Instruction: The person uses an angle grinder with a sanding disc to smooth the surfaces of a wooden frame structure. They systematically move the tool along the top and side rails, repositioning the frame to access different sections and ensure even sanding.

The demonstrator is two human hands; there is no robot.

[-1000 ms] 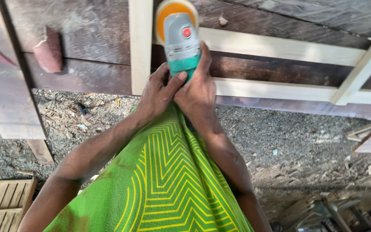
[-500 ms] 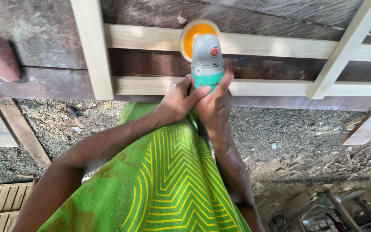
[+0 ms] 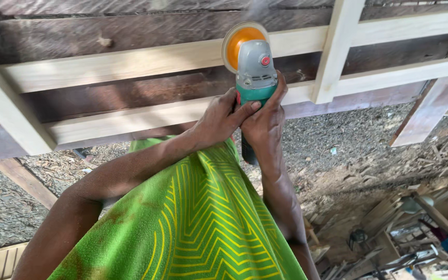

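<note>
Two hands, both on one power tool. Item: angle grinder (image 3: 254, 67), grey head with a red button, green body, orange sanding disc (image 3: 239, 44) at its upper end; held upright in the upper middle of the view, disc lying against a pale wooden rail (image 3: 130, 61) of a slatted frame. Left hand (image 3: 219, 118): wrapped on the left side of the green body, fingers (image 3: 245, 110) pressed together and curled across the front of the tool. Right hand (image 3: 266, 122): clasped round the body from the right, thumb raised along the tool's side, remaining fingers closed behind it and mostly hidden. Frame: pale rails running left to right, a pale upright (image 3: 335, 49) just right of the grinder, dark weathered boards (image 3: 105, 26) behind the rails. Garment: green cloth with a yellow chevron pattern (image 3: 193, 218), filling the lower middle between the two forearms. Ground: grey gravel strewn with wood chips (image 3: 338, 155) beneath the frame. Lower right corner: heap of wooden offcuts and scrap (image 3: 410, 233), details too small to tell.
</note>
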